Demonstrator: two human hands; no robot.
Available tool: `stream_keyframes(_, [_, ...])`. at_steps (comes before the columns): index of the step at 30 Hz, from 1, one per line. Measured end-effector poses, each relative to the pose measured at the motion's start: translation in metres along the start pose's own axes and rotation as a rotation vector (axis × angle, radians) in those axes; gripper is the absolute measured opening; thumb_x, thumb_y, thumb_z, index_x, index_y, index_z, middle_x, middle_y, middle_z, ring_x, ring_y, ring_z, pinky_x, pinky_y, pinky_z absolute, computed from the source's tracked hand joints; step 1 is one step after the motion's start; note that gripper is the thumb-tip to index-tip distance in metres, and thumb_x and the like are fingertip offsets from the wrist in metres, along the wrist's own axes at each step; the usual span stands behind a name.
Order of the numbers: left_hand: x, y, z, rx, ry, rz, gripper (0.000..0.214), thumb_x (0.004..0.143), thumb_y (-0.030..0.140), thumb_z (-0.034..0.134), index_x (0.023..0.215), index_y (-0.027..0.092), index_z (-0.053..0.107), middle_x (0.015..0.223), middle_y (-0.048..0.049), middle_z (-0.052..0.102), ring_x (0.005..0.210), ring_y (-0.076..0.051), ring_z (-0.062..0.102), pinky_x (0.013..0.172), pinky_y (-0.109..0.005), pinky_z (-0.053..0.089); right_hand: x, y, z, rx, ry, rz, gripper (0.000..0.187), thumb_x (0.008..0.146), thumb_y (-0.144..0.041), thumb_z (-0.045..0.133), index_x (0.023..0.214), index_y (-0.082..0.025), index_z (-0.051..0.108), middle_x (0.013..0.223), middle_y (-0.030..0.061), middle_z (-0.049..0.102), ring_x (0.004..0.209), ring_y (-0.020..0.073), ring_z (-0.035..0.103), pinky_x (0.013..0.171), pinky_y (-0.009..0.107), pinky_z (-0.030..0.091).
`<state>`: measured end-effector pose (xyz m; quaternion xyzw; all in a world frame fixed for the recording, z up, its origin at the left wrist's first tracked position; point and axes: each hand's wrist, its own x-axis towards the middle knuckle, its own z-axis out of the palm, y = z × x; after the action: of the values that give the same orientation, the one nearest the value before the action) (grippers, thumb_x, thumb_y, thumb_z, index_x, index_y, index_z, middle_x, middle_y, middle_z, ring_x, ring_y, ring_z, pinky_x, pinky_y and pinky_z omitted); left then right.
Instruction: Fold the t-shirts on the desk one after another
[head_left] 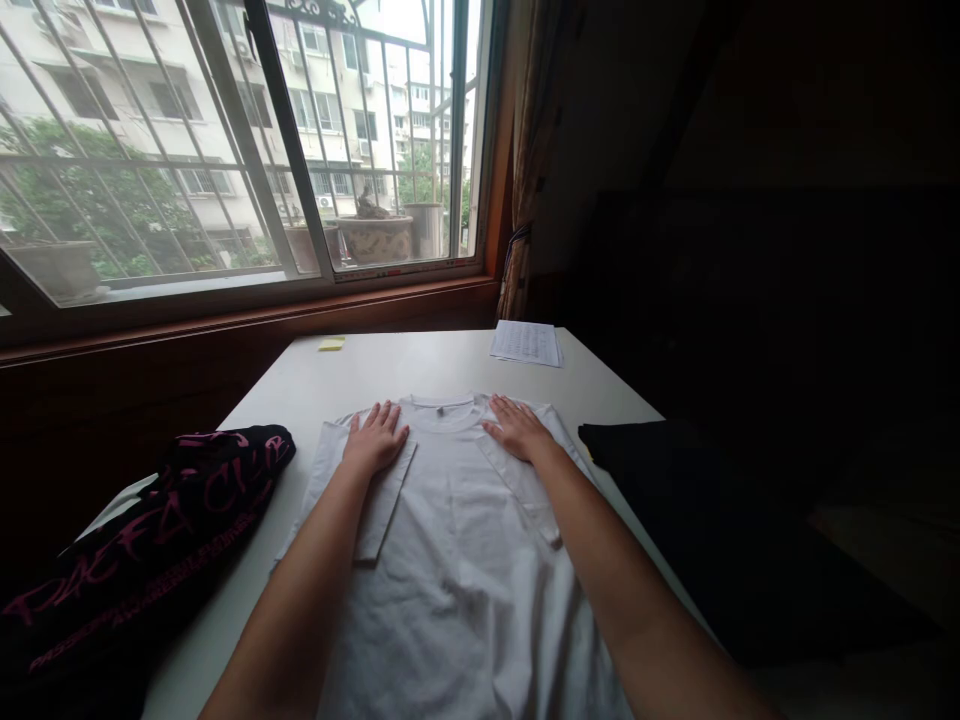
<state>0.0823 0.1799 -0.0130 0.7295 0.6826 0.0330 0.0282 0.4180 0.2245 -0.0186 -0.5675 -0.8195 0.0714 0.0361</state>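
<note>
A white T-shirt [450, 520] lies face up, its collar toward the far side of the table and both sleeves folded inward over the front. My left hand [376, 436] rests flat on the folded sleeve at the left shoulder, fingers spread. On the opposite shoulder, my right hand [517, 428] lies flat with its fingers stretched out on the other folded sleeve. Neither hand grips the cloth. Wrinkles run down the lower body of the shirt, and its bottom hem is out of view.
The white table [420, 360] bears a yellow sticky note [331, 343] and printed papers [526, 343] at its far edge. A black garment with pink lettering [195, 530] lies left; a dark cloth [720, 530] hangs over the right edge. A barred window [322, 150] stands behind.
</note>
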Motion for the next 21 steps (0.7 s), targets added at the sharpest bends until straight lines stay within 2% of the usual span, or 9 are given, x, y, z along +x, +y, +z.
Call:
stream_keyframes(12, [0.024, -0.006, 0.002, 0.002, 0.016, 0.023, 0.068, 0.103, 0.059, 0.018, 0.162, 0.027, 0.027, 0.171, -0.0037, 0.016, 0.158, -0.028, 0.013, 0.123, -0.062, 0.015, 0.023, 0.005, -0.001, -0.004, -0.002, 0.009, 0.079, 0.101, -0.066, 0.016, 0.165, -0.021, 0.015, 0.172, 0.0031, 0.009, 0.158, 0.0209, 0.007, 0.127, 0.044, 0.007])
stream_keyframes(21, [0.026, -0.005, 0.0, 0.008, 0.003, 0.009, 0.067, 0.103, 0.058, 0.019, 0.162, 0.029, 0.026, 0.171, -0.0029, 0.015, 0.158, -0.027, 0.012, 0.124, -0.06, 0.014, 0.028, 0.006, 0.0, -0.017, 0.007, 0.001, 0.08, 0.101, -0.067, 0.015, 0.165, -0.02, 0.014, 0.172, 0.0041, 0.011, 0.158, 0.0223, 0.008, 0.127, 0.044, 0.007])
